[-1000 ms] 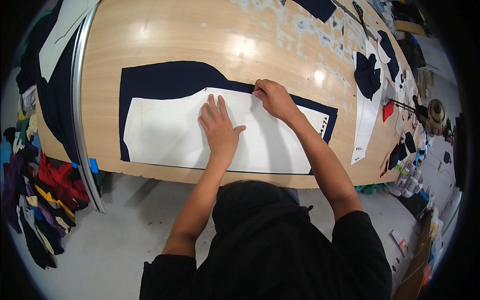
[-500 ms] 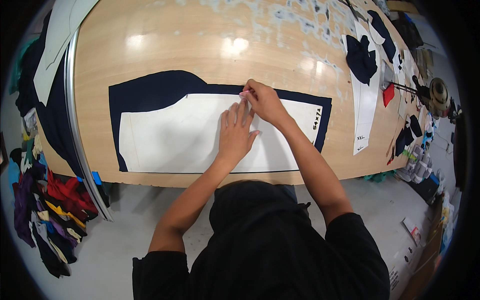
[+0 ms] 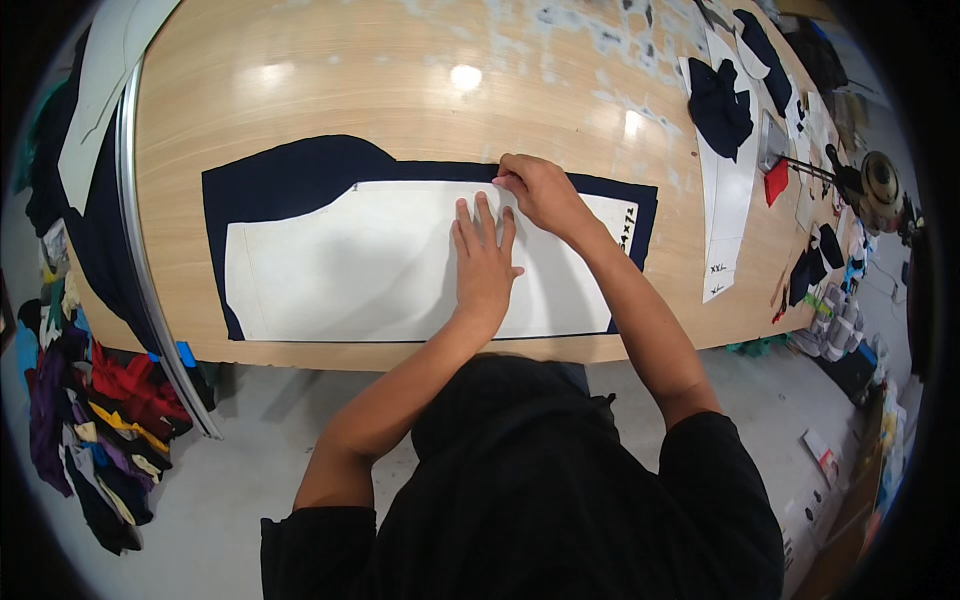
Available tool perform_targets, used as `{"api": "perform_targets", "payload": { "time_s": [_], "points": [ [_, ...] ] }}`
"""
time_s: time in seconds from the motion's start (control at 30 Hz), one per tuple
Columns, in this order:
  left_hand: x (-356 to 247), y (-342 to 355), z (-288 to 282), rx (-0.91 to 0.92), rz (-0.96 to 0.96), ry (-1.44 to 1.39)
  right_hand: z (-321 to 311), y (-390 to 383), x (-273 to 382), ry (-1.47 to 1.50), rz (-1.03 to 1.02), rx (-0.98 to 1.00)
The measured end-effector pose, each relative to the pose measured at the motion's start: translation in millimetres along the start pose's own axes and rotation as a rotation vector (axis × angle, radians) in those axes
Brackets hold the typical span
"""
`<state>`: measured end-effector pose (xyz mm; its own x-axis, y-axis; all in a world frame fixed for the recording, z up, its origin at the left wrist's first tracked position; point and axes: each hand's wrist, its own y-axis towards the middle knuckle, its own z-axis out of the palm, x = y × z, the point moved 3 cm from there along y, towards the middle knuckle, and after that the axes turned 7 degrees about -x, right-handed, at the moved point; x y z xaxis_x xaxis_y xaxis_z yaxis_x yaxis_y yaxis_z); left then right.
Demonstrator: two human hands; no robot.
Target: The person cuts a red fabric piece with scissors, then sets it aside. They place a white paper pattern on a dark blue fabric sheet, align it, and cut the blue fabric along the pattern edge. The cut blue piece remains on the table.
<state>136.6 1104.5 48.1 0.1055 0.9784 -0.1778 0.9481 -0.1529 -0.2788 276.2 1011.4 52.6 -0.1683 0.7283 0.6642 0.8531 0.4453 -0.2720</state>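
A white paper pattern piece [image 3: 340, 270] lies flat on a larger piece of dark navy fabric [image 3: 290, 180], which shows as a border along its far and side edges. My left hand [image 3: 485, 265] rests open on the pattern with its fingers spread. At the pattern's far edge, my right hand [image 3: 540, 192] pinches a small pink piece of tailor's chalk [image 3: 498, 181], mostly hidden by the fingers. The chalk is where the white edge meets the navy fabric.
A metal rail [image 3: 135, 190] crosses the left of the wooden table [image 3: 300, 70], with dark fabric and white paper beyond it. At right lie a long white pattern [image 3: 728, 200], crumpled navy fabric [image 3: 718, 110] and a red item [image 3: 775, 182]. Colourful cloth [image 3: 120, 420] is piled lower left.
My right hand has moved a little to the right along the pattern's far edge with the chalk. My left hand has shifted right on the pattern, its fingers wider apart.
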Motion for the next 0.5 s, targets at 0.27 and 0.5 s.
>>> {"api": "perform_targets", "payload": {
  "time_s": [0.27, 0.5],
  "points": [
    [-15, 4, 1, -0.033, -0.041, 0.092, -30, -18, -31, -0.028, -0.003, -0.006],
    [-37, 16, -4, 0.013, -0.087, 0.224, -35, -26, -48, -0.006, -0.055, -0.015]
  ]
}}
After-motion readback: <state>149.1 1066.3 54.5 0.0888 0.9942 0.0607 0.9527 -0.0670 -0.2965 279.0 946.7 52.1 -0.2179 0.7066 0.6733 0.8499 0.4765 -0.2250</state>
